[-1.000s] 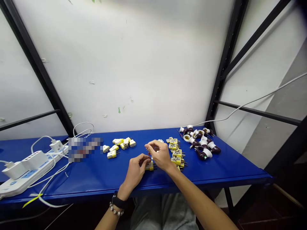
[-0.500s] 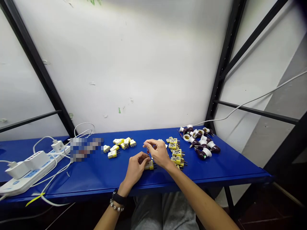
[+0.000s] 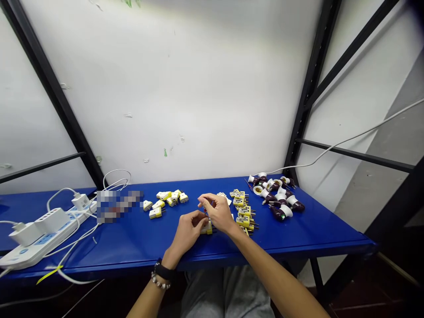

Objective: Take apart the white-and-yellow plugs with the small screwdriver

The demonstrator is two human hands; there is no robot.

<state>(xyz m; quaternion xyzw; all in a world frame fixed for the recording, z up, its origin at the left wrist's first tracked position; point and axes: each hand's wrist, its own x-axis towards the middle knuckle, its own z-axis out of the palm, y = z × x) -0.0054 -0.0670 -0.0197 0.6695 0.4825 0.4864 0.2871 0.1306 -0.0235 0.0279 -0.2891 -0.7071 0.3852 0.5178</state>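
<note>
My left hand grips a yellow-and-white two-pin plug low on the blue table, its fingers partly hiding the plug. My right hand is just above it, with finger and thumb pinching a thin wire that rises from the plug. A group of loose yellow-and-white plugs lies to the left of my hands. More plugs with metal pins are stacked close to the right of my right hand. Further right is a heap of dark maroon and white lamp holders.
The blue metal table has a white power strip with chargers and tangled white cables at the left. A pixelated patch hides part of the tabletop. Black shelf uprights and a white wall stand behind.
My hands have barely moved; both stay around the plug, with the right hand slightly lower and the fingers working close to the wire. The camera view has shifted slightly.
</note>
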